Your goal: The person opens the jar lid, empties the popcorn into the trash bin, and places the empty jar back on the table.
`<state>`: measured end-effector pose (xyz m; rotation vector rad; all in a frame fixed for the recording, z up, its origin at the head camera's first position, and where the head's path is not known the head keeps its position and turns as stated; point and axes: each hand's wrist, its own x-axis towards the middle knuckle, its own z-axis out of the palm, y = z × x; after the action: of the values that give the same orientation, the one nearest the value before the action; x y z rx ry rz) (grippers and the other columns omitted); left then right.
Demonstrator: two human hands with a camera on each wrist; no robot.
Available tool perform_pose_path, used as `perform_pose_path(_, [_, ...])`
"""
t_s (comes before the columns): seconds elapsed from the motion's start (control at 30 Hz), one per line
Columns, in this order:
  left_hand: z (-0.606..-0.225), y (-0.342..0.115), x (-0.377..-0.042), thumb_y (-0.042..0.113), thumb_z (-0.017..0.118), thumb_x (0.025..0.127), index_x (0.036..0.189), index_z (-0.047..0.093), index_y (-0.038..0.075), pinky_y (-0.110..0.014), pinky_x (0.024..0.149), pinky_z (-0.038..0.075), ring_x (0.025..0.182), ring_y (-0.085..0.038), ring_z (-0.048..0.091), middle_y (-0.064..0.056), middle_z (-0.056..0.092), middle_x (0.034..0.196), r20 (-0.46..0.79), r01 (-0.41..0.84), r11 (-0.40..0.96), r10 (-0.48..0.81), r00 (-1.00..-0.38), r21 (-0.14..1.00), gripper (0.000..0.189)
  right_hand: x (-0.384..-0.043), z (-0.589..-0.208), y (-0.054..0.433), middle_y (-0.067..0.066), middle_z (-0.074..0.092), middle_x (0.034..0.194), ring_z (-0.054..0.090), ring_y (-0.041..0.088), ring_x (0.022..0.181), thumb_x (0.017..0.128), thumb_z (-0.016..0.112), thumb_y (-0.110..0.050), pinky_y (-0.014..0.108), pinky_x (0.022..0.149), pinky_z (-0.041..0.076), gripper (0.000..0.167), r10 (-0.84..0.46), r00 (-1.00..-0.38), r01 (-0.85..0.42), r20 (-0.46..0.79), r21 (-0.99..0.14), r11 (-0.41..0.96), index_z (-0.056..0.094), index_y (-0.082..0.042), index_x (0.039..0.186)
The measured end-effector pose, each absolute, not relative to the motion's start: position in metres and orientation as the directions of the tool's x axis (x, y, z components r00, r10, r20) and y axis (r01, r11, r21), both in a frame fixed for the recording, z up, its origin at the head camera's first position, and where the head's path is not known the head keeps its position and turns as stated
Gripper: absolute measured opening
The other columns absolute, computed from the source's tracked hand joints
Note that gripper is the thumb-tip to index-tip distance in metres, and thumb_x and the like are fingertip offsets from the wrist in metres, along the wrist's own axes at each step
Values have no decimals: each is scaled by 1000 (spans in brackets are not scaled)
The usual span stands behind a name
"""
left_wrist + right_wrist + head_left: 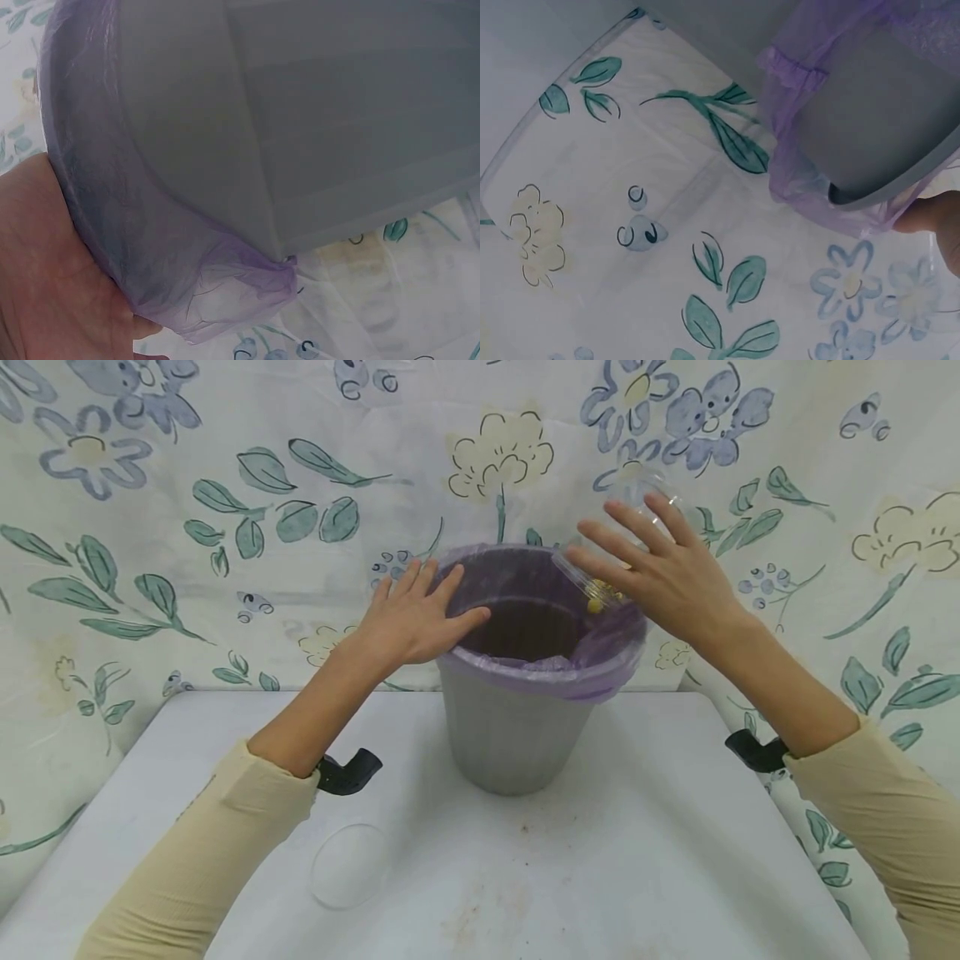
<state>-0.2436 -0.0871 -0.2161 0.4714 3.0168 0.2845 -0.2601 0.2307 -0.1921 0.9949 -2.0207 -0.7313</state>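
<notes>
A grey trash bin stands upright, lined with a purple trash bag folded over its rim. My left hand rests against the bin's left rim, fingers spread and fairly straight; its palm touches the bag in the left wrist view. Over the right side of the bin, my right hand holds a clear plastic container, tilted with its lower end at the bin's mouth. Small yellow pieces show at that end. In the right wrist view, only the right thumb shows, by the bag's edge.
A clear round lid-like disc lies on the white table, front left. Brownish specks dot the tabletop before the bin. Behind the table hangs a floral cloth. Each wrist wears a black camera mount.
</notes>
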Motion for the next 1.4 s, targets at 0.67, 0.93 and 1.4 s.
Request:
perform_pose_path(0.67, [-217, -87, -243, 64, 27, 101, 161, 2, 15, -57, 116, -10, 150, -34, -11, -18, -5, 165, -36, 292, 937, 304, -952, 192, 82, -270, -202, 246, 12, 32, 155, 26, 37, 143, 63, 93, -8, 53, 118, 15, 109, -712, -326, -520, 622, 511, 685, 29, -16, 150])
perform_pose_path(0.93, [-217, -88, -242, 65, 27, 101, 161, 2, 15, -56, 116, -10, 150, -33, -11, -17, -6, 165, -26, 293, 936, 304, -952, 197, 82, -265, -214, 276, 20, 39, 149, 33, 37, 138, 67, 93, -18, 49, 116, 20, 104, -389, -542, -588, 745, -6, 809, 30, -6, 149])
perform_pose_path(1.4, [-217, -87, -243, 65, 25, 101, 161, 1, 15, -57, 116, -11, 149, -34, -13, -19, -6, 165, -30, 303, 934, 314, -949, 187, 82, -214, -259, 309, 11, 28, 157, 28, 32, 143, 72, 90, -13, 60, 112, 27, 114, -5, -862, -380, 507, -639, 669, 14, -20, 158])
